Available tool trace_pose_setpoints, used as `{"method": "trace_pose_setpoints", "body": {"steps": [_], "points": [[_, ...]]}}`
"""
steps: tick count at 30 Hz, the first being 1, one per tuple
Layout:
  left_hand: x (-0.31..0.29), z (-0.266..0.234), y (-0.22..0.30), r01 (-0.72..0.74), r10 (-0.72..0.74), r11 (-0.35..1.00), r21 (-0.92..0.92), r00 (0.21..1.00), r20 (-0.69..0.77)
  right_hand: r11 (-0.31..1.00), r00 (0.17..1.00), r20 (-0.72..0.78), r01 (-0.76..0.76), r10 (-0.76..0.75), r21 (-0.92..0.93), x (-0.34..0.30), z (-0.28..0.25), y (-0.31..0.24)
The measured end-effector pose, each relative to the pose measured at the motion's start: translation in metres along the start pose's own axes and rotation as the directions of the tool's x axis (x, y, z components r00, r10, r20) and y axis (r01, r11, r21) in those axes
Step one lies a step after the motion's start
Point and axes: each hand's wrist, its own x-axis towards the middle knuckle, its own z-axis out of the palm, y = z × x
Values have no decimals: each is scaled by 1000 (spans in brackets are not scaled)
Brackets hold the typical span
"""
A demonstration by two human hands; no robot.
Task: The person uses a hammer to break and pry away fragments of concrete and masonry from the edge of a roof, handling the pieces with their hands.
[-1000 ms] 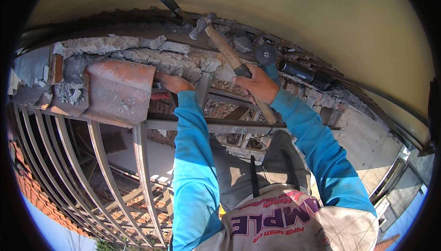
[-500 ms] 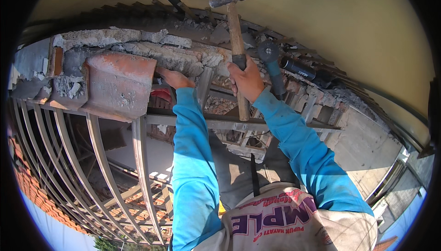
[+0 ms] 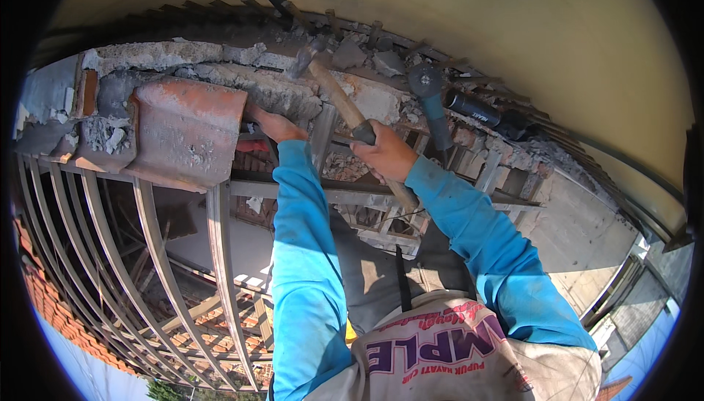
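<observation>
A ball-peen hammer (image 3: 336, 96) with a wooden handle is in my right hand (image 3: 386, 153). My fingers are wrapped round the dark band on the handle, and the head tilts up to the left over the broken masonry. At the right edge of a curved, reddish clay roof tile (image 3: 192, 137), my left hand (image 3: 276, 125) grips the rim. Its fingertips are hidden behind the tile. Mortar rubble (image 3: 110, 137) lies in the lower tile beside it.
A teal angle grinder (image 3: 433, 104) and a black cylindrical bottle (image 3: 473, 107) rest on the debris to the right. Metal roof battens (image 3: 220, 254) run below, with open gaps between them. A crumbling wall top (image 3: 161, 55) crosses behind the tile.
The hammer has swung down and to the left, its head now nearer the wall top. My right hand has dropped slightly; my left hand stays at the tile's edge.
</observation>
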Motion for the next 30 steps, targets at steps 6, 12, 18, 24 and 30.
{"method": "trace_pose_setpoints", "body": {"steps": [6,12,18,24,30], "points": [[-38,18,26,87,-88,995,-40,996,-8,985,975,158,-142,157,-103,-17,-45,-32],[-14,4,5,43,-42,998,-43,999,19,986,989,-140,61,-40,154,-13,-10,-21],[-54,11,16,4,-8,999,38,996,90,990,994,-5,-112,112,87,-38,-9,32],[-67,6,-2,-135,138,971,198,990,-3,986,984,-68,-161,163,36,-65,-19,38],[-44,-21,6,1,-37,977,211,985,166,974,971,-92,-224,221,-27,-78,-54,43]]}}
